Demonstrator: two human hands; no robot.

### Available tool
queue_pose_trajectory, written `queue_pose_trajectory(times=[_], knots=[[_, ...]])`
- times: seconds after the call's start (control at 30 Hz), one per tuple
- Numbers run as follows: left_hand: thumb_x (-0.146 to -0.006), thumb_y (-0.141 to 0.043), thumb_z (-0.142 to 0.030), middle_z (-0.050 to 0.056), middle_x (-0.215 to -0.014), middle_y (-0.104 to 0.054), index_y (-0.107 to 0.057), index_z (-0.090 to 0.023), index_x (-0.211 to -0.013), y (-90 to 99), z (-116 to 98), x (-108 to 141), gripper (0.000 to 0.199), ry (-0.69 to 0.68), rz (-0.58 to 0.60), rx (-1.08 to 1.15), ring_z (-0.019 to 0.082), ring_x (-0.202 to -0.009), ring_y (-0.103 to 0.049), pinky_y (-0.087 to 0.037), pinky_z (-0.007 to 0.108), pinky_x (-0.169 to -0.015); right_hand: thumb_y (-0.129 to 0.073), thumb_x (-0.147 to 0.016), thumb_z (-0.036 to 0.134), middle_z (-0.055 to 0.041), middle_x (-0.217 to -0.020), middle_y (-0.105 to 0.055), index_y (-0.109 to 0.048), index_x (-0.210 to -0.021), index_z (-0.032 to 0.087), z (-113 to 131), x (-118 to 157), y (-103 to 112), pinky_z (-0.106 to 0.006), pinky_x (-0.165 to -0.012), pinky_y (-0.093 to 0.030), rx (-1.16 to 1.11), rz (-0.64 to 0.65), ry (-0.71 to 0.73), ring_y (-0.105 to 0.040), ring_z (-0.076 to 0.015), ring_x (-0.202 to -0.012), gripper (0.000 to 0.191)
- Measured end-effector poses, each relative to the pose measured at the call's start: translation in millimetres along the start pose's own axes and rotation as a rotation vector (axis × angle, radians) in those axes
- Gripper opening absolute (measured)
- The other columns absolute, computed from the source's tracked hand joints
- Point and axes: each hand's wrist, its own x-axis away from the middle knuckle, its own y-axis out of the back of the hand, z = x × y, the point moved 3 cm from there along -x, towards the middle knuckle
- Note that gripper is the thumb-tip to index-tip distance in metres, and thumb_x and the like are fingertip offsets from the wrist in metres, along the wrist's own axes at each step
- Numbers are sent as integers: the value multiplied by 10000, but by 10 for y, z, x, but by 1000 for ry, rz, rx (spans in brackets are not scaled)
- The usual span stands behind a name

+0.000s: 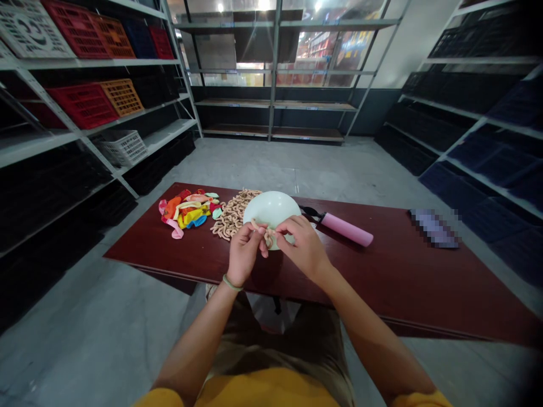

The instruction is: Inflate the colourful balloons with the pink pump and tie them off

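Note:
A pale green inflated balloon [271, 210] rests on the dark red wooden table [394, 282], held low in front of me. My left hand [245, 254] and my right hand [302, 246] both pinch at its neck [259, 228]. A small tan curled piece [268, 237] hangs at that neck, and the fingers partly hide how it joins. To the left lies a heap of small tan curled pieces [232, 213], next to a heap of limp multicoloured balloons [185, 210]. Beyond my right hand is a pink hand pump [347, 229] with a black end.
A blurred flat object [433, 228] lies at the table's right side. Grey metal shelves [271, 102] stand ahead and to both sides, holding red, orange and white plastic crates [82, 104]. The table's near edge runs just in front of my body, above a concrete floor.

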Motion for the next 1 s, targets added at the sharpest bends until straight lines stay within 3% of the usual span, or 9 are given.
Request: queue_pose_trajectory(times=[0.4,0.67,0.73,0.77,0.9,1.0], knots=[[-873,-622,-434,-81,-530,-496,-498,-200,-852,-14,-27,-17,265,8,-84,111,70,-406,-462,-382,199,-438,-512,-846,121,-51,-783,-548,-516,-761,226,36,174,19,-370,-739,-416,255,-35,100,-459,-227,-804,135],[-893,-607,-410,-67,-576,-515,-504,-202,-874,-43,93,-39,233,-14,-78,175,79,-488,-507,-439,214,-526,-495,-900,148,-64,-812,-569,-568,-825,221,-18,217,5,-397,-777,-429,285,-52,86,-472,-237,-828,128],[-898,-602,-400,-60,-608,-521,-492,-202,-855,-43,78,-74,231,-36,-64,224,78,-517,-511,-455,222,-561,-543,-902,193,-65,-882,-595,-585,-939,223,-52,200,23,-413,-826,-442,199,-93,53,-493,-236,-873,64],[-895,-608,-399,-61,-614,-511,-480,-204,-844,-32,65,-96,238,-44,-69,258,75,-523,-503,-456,222,-569,-580,-891,225,-64,-921,-597,-578,-1018,228,-87,194,33,-418,-839,-453,125,-126,8,-504,-232,-888,127],[-852,-666,-385,-72,-611,-431,-446,-216,-834,49,59,-193,278,0,-77,408,66,-522,-439,-424,205,-557,-718,-782,362,-69,-1125,-518,-429,-1298,299,-349,225,-12,-385,-778,-521,-345,-329,-351,-530,-211,-946,595],[-821,-709,-340,-71,-612,-385,-459,-210,-844,94,162,-239,283,92,-45,516,59,-513,-389,-388,187,-533,-772,-712,444,-74,-1373,-379,-254,-1415,420,-542,267,-196,-413,-835,-545,-850,-398,-617,-512,-230,-1150,873]])
